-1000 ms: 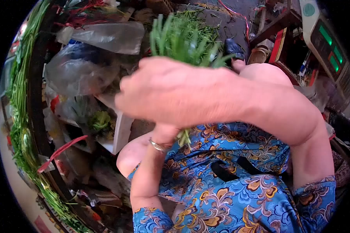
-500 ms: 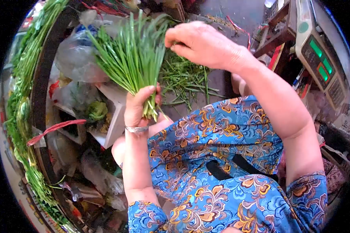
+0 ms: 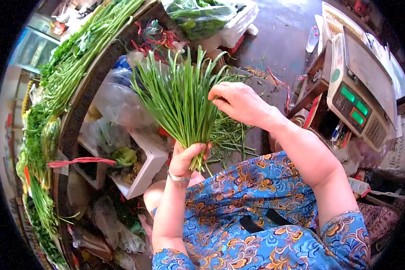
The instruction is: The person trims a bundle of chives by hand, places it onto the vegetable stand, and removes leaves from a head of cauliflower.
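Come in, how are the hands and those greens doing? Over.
Left hand gripping green bunch low down. Right hand at the bunch's right edge, hold unclear. Loose green scraps beyond; nothing apparently in the way.

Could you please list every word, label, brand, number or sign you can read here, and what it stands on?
No text is legible.
Scale display: green-lit, digits too blurred.
Scale keypad: markings too small.
Pale panel at right: dark marks like handwriting, unreadable.

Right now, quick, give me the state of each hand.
Left hand: closed, holding the green bunch near its base.
Right hand: curled at the bunch's edge; whether it grips anything cannot be told.
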{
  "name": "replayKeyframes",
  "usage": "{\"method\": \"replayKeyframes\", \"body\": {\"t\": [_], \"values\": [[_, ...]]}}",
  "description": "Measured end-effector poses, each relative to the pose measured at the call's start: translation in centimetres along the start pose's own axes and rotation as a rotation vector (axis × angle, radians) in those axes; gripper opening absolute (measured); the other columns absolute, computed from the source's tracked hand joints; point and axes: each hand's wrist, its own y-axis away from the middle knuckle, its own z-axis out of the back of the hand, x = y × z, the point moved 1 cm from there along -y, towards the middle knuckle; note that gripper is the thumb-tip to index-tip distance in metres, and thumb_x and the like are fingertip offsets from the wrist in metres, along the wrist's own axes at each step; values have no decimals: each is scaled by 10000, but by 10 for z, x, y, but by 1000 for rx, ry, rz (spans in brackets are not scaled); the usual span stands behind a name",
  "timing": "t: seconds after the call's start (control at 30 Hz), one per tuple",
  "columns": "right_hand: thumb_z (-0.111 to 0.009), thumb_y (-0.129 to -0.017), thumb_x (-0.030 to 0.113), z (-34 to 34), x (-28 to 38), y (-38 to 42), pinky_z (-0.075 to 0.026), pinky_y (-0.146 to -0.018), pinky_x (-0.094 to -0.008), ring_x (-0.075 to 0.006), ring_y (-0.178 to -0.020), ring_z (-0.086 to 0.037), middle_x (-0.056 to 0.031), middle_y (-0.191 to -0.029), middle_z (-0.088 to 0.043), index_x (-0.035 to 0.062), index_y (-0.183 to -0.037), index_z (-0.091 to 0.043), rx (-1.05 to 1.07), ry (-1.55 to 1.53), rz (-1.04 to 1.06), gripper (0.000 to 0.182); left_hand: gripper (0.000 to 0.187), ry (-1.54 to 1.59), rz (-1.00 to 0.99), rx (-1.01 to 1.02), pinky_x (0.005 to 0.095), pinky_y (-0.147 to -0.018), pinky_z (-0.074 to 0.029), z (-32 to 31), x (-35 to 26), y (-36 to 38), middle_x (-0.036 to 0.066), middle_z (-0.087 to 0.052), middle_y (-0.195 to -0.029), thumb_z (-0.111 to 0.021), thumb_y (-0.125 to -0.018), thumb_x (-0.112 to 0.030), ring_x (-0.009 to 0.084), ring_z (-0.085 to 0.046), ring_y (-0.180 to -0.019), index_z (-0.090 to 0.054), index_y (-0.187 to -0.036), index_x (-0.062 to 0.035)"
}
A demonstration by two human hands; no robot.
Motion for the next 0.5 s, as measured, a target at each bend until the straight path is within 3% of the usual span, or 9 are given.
{"method": "replayKeyframes", "body": {"t": [0.1, 0.17, 0.3, 0.37, 0.5], "values": [[-594, -864, 105, 6, 2, -1, -490, -753, -411, -335, -853, -622, -150, -873, -626, 11, -946, -603, -60, -22, 24, 124, 409, 0, -14, -3, 260, -540, -486, -3, 3, 0, 131, -654, -861, -709, -772, -104, 180, -596, -617, -561, -1132, 22], [-570, -873, 149, 11, 4, -2, -481, -772, -439, -347, -871, -615, -151, -868, -623, 33, -923, -607, -84, -68, -22, 131, 375, -34, 13, -18, 250, -533, -484, -9, -3, 2, 126, -657, -857, -671, -755, -39, 166, -599, -609, -572, -1111, 24], [-587, -858, 99, 15, 5, -3, -491, -743, -423, -349, -842, -621, -155, -872, -633, 30, -932, -614, -177, -126, 28, 104, 337, -48, -2, -20, 257, -523, -490, -5, 3, 1, 116, -666, -837, -655, -755, 2, 155, -603, -597, -587, -1085, 16], [-598, -855, 80, 19, 11, -4, -495, -732, -419, -351, -830, -621, -158, -872, -636, 28, -930, -616, -199, -139, 24, 93, 426, -125, -10, -25, 270, -524, -511, -4, 5, 0, 144, -664, -869, -681, -739, -50, 187, -603, -607, -555, -1138, 29], [-623, -851, 84, 20, 13, -5, -494, -718, -410, -343, -817, -621, -150, -867, -625, 36, -939, -616, -293, -131, 73, 100, 393, -152, -11, -54, 291, -546, -532, -3, 7, -1, 154, -690, -890, -689, -759, -3, 195, -653, -671, -573, -1131, 41]]}}
